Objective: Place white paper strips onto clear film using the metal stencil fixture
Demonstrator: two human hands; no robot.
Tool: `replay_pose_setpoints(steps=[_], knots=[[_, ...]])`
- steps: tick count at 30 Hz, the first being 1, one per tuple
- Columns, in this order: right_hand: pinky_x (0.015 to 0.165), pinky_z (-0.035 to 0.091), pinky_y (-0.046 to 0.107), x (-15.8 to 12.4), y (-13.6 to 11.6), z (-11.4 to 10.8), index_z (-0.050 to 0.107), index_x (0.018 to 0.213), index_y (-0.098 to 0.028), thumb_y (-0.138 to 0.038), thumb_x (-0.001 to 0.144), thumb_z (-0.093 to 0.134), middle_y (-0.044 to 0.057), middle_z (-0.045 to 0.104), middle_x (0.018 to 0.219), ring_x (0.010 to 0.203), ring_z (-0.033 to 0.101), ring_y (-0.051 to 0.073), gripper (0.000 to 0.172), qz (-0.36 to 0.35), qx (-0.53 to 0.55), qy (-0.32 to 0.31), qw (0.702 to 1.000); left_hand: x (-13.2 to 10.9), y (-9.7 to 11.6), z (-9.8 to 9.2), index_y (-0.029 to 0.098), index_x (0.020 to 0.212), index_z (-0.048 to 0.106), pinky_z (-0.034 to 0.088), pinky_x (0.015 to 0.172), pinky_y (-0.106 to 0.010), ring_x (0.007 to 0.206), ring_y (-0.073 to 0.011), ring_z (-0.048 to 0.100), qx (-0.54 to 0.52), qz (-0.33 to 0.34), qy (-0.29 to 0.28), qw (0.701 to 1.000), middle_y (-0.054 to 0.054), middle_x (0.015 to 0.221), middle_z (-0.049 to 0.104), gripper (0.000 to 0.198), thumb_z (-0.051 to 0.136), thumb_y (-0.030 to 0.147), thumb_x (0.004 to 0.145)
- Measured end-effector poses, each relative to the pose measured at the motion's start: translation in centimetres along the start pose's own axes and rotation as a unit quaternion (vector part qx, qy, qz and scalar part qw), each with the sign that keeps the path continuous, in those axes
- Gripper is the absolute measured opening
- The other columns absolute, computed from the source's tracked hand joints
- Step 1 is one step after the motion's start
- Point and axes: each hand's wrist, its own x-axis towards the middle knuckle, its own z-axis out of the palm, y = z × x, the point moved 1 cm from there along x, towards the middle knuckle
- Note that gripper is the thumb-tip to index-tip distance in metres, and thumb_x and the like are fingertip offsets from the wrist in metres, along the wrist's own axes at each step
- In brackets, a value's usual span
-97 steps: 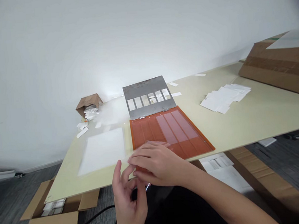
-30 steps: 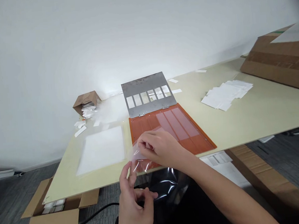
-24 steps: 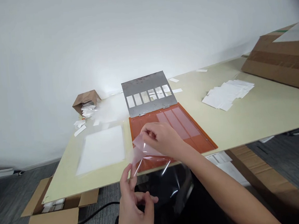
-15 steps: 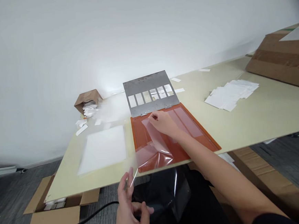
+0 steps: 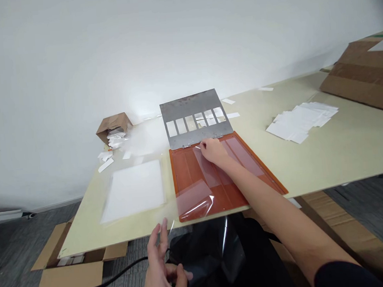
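Note:
A clear plastic film [image 5: 231, 251] with paler translucent strips lies over an orange tray [image 5: 274, 181] and hangs past the table's front edge. The fingers of my right hand [image 5: 213, 150] are pinched at the upper end of one strip, near the tray's hinged side. Low in front of the table is my left hand [image 5: 164, 265], thumb and a curled finger pinched at the film's loose near part, two other fingers raised. A grey metal plate [image 5: 188, 108] with a row of rectangular windows stands tilted up on the hinges at the tray's back.
Left of the tray lies a stack of white sheets [image 5: 133, 190] in clear plastic. A small cardboard box [image 5: 113, 123] spills white slips behind it. White cards [image 5: 299, 121] lie fanned at right, before a large carton [image 5: 365, 74]. An open carton [image 5: 69, 281] stands on the floor.
My right hand has moved right along the tray's back with the strip, which now lies flatter. Wrinkles in the film have smoothed out. My left hand has shifted slightly left and down.

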Motion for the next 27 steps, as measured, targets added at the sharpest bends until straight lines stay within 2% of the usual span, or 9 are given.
replay_pose_setpoints(steps=[3, 6, 11, 16, 22, 27], knots=[[0.092, 0.054, 0.043, -0.8, -0.1, -0.5, 0.061, 0.125, -0.017, -0.033, 0.101, 0.052, 0.012, 0.061, 0.13, 0.111, 0.063, 0.023, 0.031, -0.007, -0.03, 0.018, 0.999, 0.2, 0.1, -0.1, 0.031, 0.155, 0.014, 0.054, 0.054, -0.022, 0.049, -0.0028, 0.06, -0.003, 0.005, -0.001, 1.0, -0.024, 0.165, 0.024, 0.066, 0.046, 0.033, 0.097], [0.087, 0.051, 0.036, -1.5, 0.0, -0.9, 0.064, 0.125, -0.021, -0.025, 0.1, 0.044, 0.014, 0.057, 0.135, 0.11, 0.064, 0.024, 0.032, -0.029, -0.054, 0.017, 0.998, 0.4, 0.1, -0.2, 0.032, 0.155, 0.014, 0.054, 0.054, -0.022, 0.049, -0.0026, 0.06, 0.0, 0.005, -0.002, 1.0, -0.024, 0.165, 0.024, 0.066, 0.047, 0.034, 0.097], [0.081, 0.05, 0.034, -2.4, 0.2, -0.9, 0.072, 0.111, -0.025, -0.033, 0.096, 0.052, 0.011, 0.061, 0.123, 0.102, 0.066, 0.024, 0.026, -0.055, -0.087, -0.017, 0.995, 0.6, 0.0, -0.4, 0.034, 0.153, 0.018, 0.054, 0.052, -0.024, 0.048, -0.004, 0.061, -0.01, 0.016, 0.006, 1.0, -0.024, 0.164, 0.026, 0.067, 0.051, 0.032, 0.095], [0.08, 0.049, 0.034, -2.7, 0.4, -0.9, 0.072, 0.111, -0.024, -0.034, 0.096, 0.05, 0.012, 0.061, 0.122, 0.1, 0.066, 0.024, 0.029, -0.049, -0.101, -0.016, 0.993, 0.7, 0.3, -0.5, 0.032, 0.154, 0.015, 0.055, 0.055, -0.023, 0.049, -0.0031, 0.061, -0.009, 0.014, 0.006, 1.0, -0.025, 0.166, 0.022, 0.067, 0.048, 0.032, 0.097], [0.081, 0.049, 0.034, -2.7, 0.5, -1.0, 0.07, 0.113, -0.024, -0.034, 0.097, 0.05, 0.012, 0.06, 0.123, 0.1, 0.066, 0.023, 0.028, -0.046, -0.105, -0.022, 0.993, 0.7, 0.7, -0.7, 0.034, 0.155, 0.015, 0.058, 0.06, -0.026, 0.051, -0.004, 0.062, 0.007, 0.019, 0.022, 1.0, -0.024, 0.166, 0.022, 0.073, 0.053, 0.03, 0.093], [0.08, 0.049, 0.033, -2.7, 0.5, -0.9, 0.069, 0.114, -0.023, -0.031, 0.097, 0.049, 0.011, 0.061, 0.124, 0.1, 0.066, 0.023, 0.028, -0.044, -0.105, -0.024, 0.993, 0.5, 0.7, -0.9, 0.033, 0.154, 0.018, 0.058, 0.064, -0.025, 0.054, -0.0043, 0.063, 0.019, 0.036, 0.029, 0.999, -0.023, 0.166, 0.023, 0.067, 0.051, 0.032, 0.096]])
